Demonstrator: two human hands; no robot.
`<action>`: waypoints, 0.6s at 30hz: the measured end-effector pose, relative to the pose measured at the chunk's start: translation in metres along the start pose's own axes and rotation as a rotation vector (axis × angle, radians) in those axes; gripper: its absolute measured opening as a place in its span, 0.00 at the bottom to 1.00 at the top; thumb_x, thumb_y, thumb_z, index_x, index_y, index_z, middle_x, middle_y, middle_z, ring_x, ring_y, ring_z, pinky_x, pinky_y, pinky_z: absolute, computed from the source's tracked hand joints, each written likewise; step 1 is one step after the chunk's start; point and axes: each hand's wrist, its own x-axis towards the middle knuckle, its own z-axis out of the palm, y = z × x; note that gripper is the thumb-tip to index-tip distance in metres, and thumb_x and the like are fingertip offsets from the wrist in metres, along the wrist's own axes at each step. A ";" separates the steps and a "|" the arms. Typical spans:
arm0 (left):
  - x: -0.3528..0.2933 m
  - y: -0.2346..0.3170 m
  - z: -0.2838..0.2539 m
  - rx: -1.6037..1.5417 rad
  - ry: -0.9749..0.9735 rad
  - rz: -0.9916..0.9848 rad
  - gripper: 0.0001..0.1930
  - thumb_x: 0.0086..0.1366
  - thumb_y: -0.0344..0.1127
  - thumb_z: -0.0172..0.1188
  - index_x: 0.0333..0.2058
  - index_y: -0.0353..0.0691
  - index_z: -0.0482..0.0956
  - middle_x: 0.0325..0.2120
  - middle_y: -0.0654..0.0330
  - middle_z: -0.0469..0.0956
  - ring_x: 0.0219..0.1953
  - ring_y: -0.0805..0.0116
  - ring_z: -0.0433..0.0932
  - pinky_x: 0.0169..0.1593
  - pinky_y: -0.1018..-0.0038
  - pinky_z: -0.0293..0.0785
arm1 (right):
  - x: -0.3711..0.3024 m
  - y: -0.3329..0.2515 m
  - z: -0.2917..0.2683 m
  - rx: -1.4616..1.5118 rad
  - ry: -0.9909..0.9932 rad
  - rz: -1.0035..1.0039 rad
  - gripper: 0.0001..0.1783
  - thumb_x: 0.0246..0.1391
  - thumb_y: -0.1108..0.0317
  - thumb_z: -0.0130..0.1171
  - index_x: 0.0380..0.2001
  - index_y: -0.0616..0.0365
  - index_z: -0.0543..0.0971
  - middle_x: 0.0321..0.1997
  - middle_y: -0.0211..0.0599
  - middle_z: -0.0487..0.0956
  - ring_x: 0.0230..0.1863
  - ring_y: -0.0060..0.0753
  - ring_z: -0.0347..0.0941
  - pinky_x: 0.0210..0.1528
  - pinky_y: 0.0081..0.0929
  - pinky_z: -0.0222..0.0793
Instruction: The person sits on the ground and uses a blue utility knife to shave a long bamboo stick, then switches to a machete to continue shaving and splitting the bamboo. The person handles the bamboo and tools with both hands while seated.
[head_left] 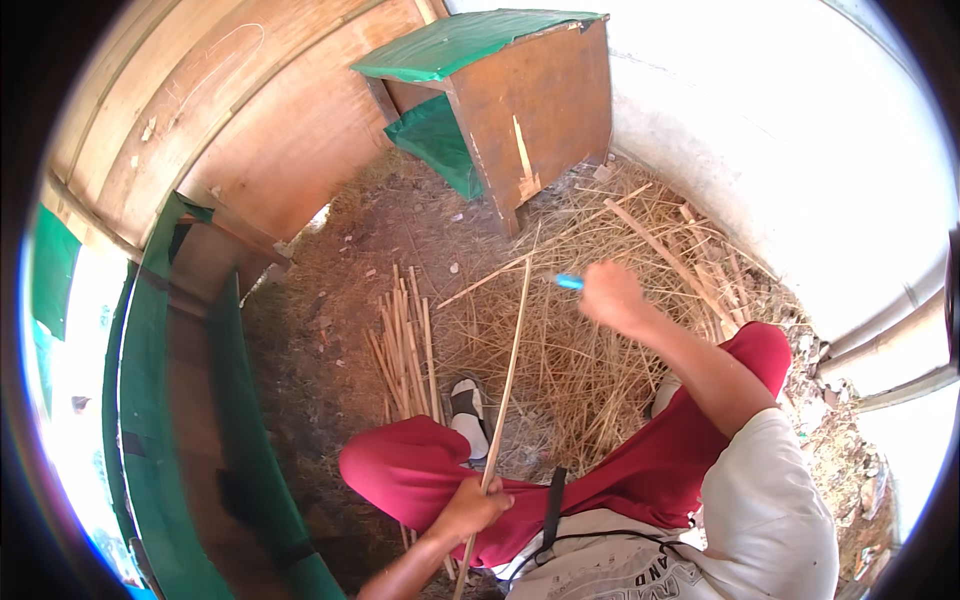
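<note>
My left hand (472,508) is closed around a long, thin wooden stick (516,350) near my lap. The stick slants up and away, its far tip standing over the floor in front of me. Out to the right, my right hand (612,296) is raised and closed on a small tool with a bright blue end (569,282). Only that blue end shows past my fist, so I cannot tell what kind of tool it is. Its end is apart from the stick. Below my right hand spreads a heap of thin, straw-like shavings (590,380).
Beyond my left knee lies a bundle of wooden sticks (405,350). More sticks (700,285) rest on the shavings at the right. A brown wooden cabinet (535,120) with a green cover stands ahead. Green-covered shelving (165,400) runs along the left; a white wall (750,130) rises right.
</note>
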 end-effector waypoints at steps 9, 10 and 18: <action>0.107 0.090 0.009 0.088 0.116 0.322 0.13 0.59 0.28 0.61 0.20 0.41 0.66 0.10 0.67 0.64 0.09 0.77 0.60 0.13 0.74 0.51 | -0.045 -0.030 -0.001 -0.185 -0.045 -0.321 0.05 0.45 0.71 0.61 0.23 0.63 0.82 0.26 0.46 0.81 0.27 0.48 0.81 0.31 0.41 0.77; 0.110 0.094 0.011 0.092 0.137 0.331 0.13 0.59 0.28 0.61 0.20 0.42 0.66 0.10 0.66 0.64 0.09 0.77 0.61 0.13 0.74 0.52 | -0.044 -0.031 -0.001 -0.181 -0.040 -0.333 0.05 0.44 0.71 0.61 0.22 0.62 0.82 0.26 0.47 0.81 0.28 0.49 0.81 0.31 0.42 0.77; 0.129 0.093 0.012 0.011 0.096 0.305 0.13 0.56 0.28 0.61 0.20 0.42 0.65 0.14 0.67 0.64 0.16 0.77 0.61 0.20 0.71 0.55 | -0.037 -0.029 0.025 -0.154 0.018 -0.330 0.06 0.44 0.72 0.60 0.20 0.63 0.81 0.22 0.48 0.80 0.25 0.49 0.81 0.27 0.42 0.76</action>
